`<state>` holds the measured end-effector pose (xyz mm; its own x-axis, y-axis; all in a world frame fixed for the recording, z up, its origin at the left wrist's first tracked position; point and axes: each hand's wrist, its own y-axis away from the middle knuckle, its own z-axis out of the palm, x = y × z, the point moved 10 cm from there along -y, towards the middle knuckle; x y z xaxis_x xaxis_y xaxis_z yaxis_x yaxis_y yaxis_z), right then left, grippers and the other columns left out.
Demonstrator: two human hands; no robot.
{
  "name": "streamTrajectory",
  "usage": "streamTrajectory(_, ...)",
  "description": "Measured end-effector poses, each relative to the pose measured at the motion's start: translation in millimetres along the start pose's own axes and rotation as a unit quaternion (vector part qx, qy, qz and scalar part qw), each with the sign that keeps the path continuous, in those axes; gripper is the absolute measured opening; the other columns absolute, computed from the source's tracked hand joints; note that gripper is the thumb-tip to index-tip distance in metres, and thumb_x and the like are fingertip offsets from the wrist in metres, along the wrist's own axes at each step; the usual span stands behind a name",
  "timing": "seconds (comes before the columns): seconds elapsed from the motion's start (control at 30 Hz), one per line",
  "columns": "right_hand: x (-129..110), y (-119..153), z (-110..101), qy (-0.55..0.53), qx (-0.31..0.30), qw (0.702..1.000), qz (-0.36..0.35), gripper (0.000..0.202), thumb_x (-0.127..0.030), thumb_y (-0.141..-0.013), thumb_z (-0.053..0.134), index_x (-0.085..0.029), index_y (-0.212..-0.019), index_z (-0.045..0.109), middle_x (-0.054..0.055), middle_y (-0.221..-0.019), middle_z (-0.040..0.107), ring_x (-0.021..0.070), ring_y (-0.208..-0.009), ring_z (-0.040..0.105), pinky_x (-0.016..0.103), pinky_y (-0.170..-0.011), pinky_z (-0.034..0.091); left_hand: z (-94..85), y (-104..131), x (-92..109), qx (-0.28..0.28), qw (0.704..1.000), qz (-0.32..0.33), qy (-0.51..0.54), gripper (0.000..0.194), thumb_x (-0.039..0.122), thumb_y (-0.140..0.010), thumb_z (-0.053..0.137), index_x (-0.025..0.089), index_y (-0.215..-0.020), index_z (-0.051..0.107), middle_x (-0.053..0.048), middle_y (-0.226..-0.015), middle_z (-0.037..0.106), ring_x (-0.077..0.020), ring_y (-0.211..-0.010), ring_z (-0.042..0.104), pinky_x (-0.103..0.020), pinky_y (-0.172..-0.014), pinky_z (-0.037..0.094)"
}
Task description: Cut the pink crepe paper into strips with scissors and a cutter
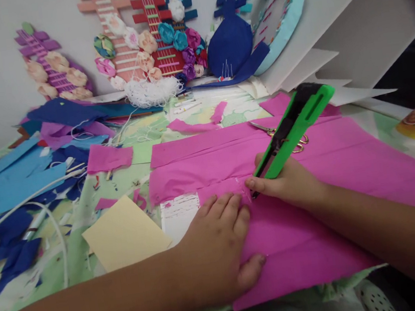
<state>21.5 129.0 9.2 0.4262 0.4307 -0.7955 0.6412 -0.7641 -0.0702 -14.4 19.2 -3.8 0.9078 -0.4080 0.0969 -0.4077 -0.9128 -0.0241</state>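
My left hand lies flat, fingers stretched, on a large pink fabric-like sheet. Its fingertips press near a smaller pink piece that partly covers a white card with rows of reddish marks. Wrapped round a long green-and-black hand tool, my right hand keeps the tool tilted. The tool's dark lower tip is at the pink material, just right of my left fingertips; its exact kind is unclear. Gold-handled scissors lie partly hidden behind the tool.
A cream paper square lies left of the card. Blue scraps and a white cable crowd the left side. Several decorated instrument-shaped crafts lean at the back, near a tangle of white yarn. White boards stand right.
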Motion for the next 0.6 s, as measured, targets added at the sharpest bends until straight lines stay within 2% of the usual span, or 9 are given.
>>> streamTrajectory(0.2,-2.2,0.7,7.1,0.004,-0.035,0.999,0.006,0.031,-0.04,-0.063,0.06,-0.018,-0.053,0.041,-0.003,-0.05,0.043,0.0088,-0.05,0.04,0.022,-0.046,0.033,1.1,0.1,0.4,-0.005,1.0,-0.001,0.009,0.063,0.05,-0.081,0.03,0.005,-0.126,0.036,-0.021,-0.131,0.033,-0.0343,-0.12,0.028,-0.049,-0.096,0.022)
streamTrajectory(0.43,-3.5,1.5,11.8,0.047,-0.047,0.998,-0.007,0.03,-0.04,-0.065,0.056,-0.018,-0.053,0.04,-0.003,-0.048,0.044,0.0089,-0.048,0.041,0.023,-0.046,0.032,0.0,-0.3,0.2,-0.005,1.0,0.0,0.002,0.064,0.05,-0.081,0.031,0.005,-0.126,0.035,-0.022,-0.13,0.034,-0.0346,-0.119,0.03,-0.048,-0.096,0.023)
streamTrajectory(0.6,-8.8,3.7,16.6,0.066,-0.053,0.995,-0.051,0.031,-0.037,-0.066,0.056,-0.018,-0.051,0.037,-0.005,-0.045,0.039,0.0068,-0.045,0.037,0.021,-0.043,0.029,0.4,-0.4,0.7,-0.008,1.0,0.0,0.006,0.063,0.049,-0.079,0.035,0.005,-0.124,0.038,-0.021,-0.128,0.038,-0.0348,-0.117,0.033,-0.048,-0.096,0.023)
